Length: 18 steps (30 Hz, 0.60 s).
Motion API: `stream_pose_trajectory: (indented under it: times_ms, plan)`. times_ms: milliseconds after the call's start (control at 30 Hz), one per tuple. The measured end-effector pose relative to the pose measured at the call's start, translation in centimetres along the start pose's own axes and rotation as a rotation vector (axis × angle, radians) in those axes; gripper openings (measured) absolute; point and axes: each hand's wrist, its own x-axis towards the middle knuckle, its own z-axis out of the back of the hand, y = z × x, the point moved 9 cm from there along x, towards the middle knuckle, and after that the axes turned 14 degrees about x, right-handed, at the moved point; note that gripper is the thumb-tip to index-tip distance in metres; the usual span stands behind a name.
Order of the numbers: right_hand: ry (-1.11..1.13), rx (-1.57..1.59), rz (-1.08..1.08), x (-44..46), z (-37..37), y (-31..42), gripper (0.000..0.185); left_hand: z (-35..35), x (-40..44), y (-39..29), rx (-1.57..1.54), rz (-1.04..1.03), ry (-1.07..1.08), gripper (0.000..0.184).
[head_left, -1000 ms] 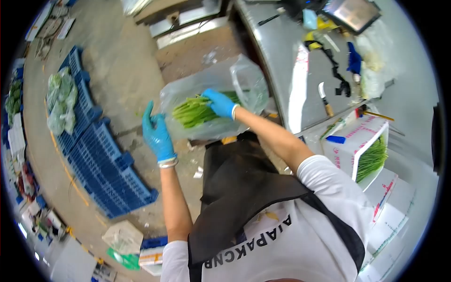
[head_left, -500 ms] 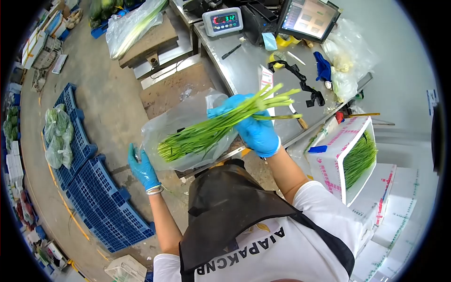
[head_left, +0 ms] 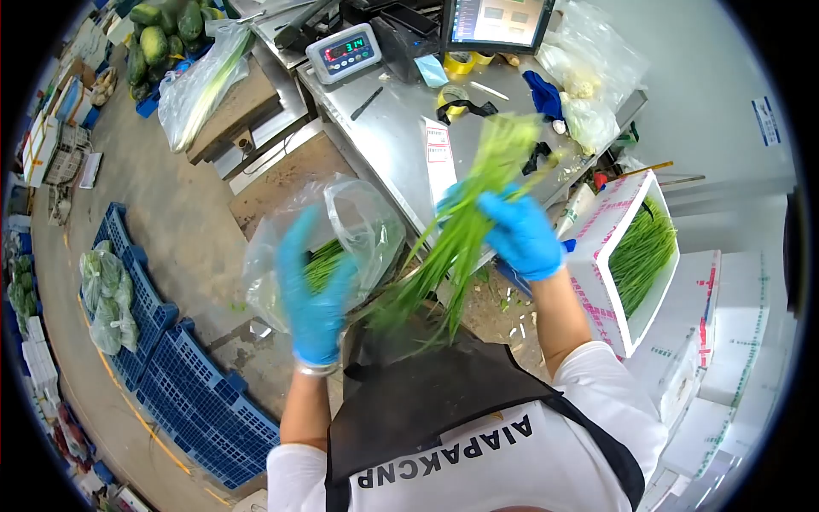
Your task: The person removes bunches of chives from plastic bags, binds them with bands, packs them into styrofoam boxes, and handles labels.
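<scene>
One steel bench (head_left: 397,141) takes the middle, its near corner half hidden behind greenery. Over on the floor to the left, it's two blue pallets (head_left: 205,405) end to end, with bagged greens (head_left: 107,299) on the farther one. Off the bench's right edge, one open white foam box (head_left: 589,282), packed with green stalks (head_left: 640,264), and more white boxes (head_left: 742,333) beside it, overlapping too much to count.

Just off the left edge, one clear bag (head_left: 371,226), mouth open, greens (head_left: 324,264) showing inside. And here's one big bunch of stalks (head_left: 465,226), up in the air at the bench's near corner! Thick ends reach over the bench, thin ends hang blurred in front of the black apron (head_left: 409,401), and the whole lot cuts across the view of a black strap (head_left: 486,108). One monitor (head_left: 499,19) stands at the far edge.

Two gloved hands in play: the right hand (head_left: 525,230) is wrapped firmly around that bunch at its middle; the left hand (head_left: 317,322) is spread wide, thumb well away from the fingers, right in front of the bag and masking part of it; whether it touches the plastic, I can't tell.

By the far-left corner, one scale display (head_left: 344,53) reads 3.14. One printed sheet (head_left: 438,162) lies along the left edge; one black marker (head_left: 367,102), smallest here, sits farther up.
</scene>
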Motion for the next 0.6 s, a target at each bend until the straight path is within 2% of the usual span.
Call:
stream_pose_trajectory:
  times_ms: [33,67,100,167,233,267,367,400,467,533,567,600]
  plan:
    - [0.067,-0.082,-0.057,0.4,-0.7,-1.7,0.037,-3.0,0.2,-2.6,-0.077,-0.047,0.162,0.057]
    - [0.028,-0.022,-0.242,0.8,-0.2,-4.9,0.038,-6.0,0.5,-3.5,-0.186,-0.015,0.260,0.054]
    - [0.053,-0.072,-0.225,1.4,-0.1,-6.9,0.040,-8.6,0.8,-3.7,-0.295,0.025,0.355,0.052]
    - [-0.023,-0.141,-0.245,2.0,0.7,-8.5,0.041,-11.3,1.7,-1.5,-0.531,0.289,0.412,0.042]
    - [0.025,0.107,-0.214,2.9,-0.7,-8.3,0.040,-10.2,2.3,-0.1,-0.694,0.445,0.343,0.030]
    - [0.046,0.232,-0.197,3.6,-1.4,-8.3,0.039,-9.3,2.4,0.6,-0.690,0.427,0.303,0.028]
    - [0.114,0.210,-0.186,5.0,-2.2,-10.8,0.036,-6.5,1.4,3.1,-0.822,0.439,0.202,0.025]
    - [0.147,0.253,-0.258,5.1,-3.4,-11.7,0.034,-5.2,0.8,4.2,-0.892,0.450,0.159,0.026]
    - [0.190,0.189,-0.249,5.8,-4.7,-11.2,0.035,1.4,-0.5,7.9,-0.771,0.428,-0.052,0.027]
    - [0.232,0.135,-0.193,6.8,-5.5,-8.9,0.035,12.1,-3.6,9.8,-0.316,0.368,-0.321,0.031]
    - [0.256,0.110,-0.137,7.5,-5.6,-6.7,0.035,15.5,-5.2,11.6,-0.754,0.487,-0.334,0.033]
    - [0.274,0.062,-0.100,8.6,-5.1,-4.7,0.033,19.8,-6.7,11.0,-0.587,0.444,-0.348,0.036]
